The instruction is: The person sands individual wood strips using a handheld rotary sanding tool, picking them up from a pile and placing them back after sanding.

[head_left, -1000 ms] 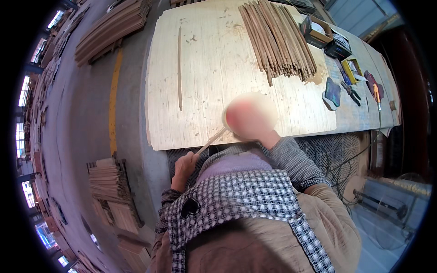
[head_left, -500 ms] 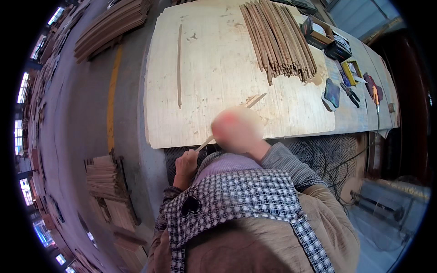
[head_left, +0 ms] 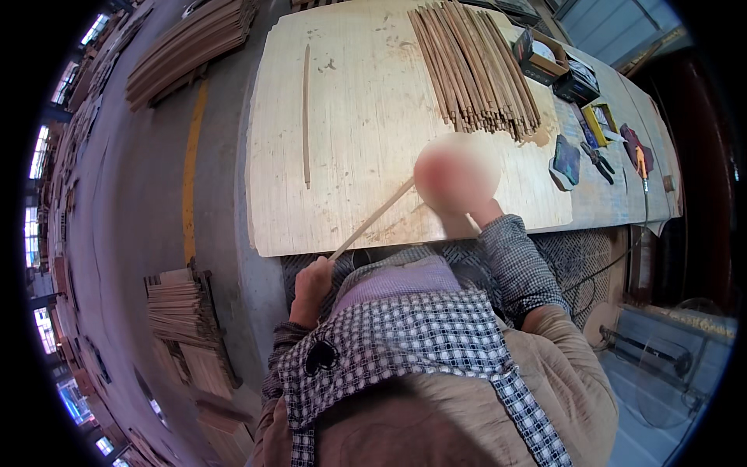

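While gripping one thin wooden strip (head_left: 372, 219) at both ends, the left hand (head_left: 311, 284) and blurred right hand (head_left: 459, 175) are sliding it across the plywood table (head_left: 350, 117), seemingly mid-placement.

Right hand (head_left: 457, 173) lost under a blur, grip unreadable. Strip (head_left: 372, 219) vanishing into that blur at its far end. Left hand (head_left: 311, 286) partly behind the apron. Bundle (head_left: 473, 66) cut off at top edge. Tools (head_left: 599, 159) too small to identify.

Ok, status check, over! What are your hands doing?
Left hand and right hand hold one thin wooden strip over the board's near edge. Strip bundle apart. Nothing blocking.
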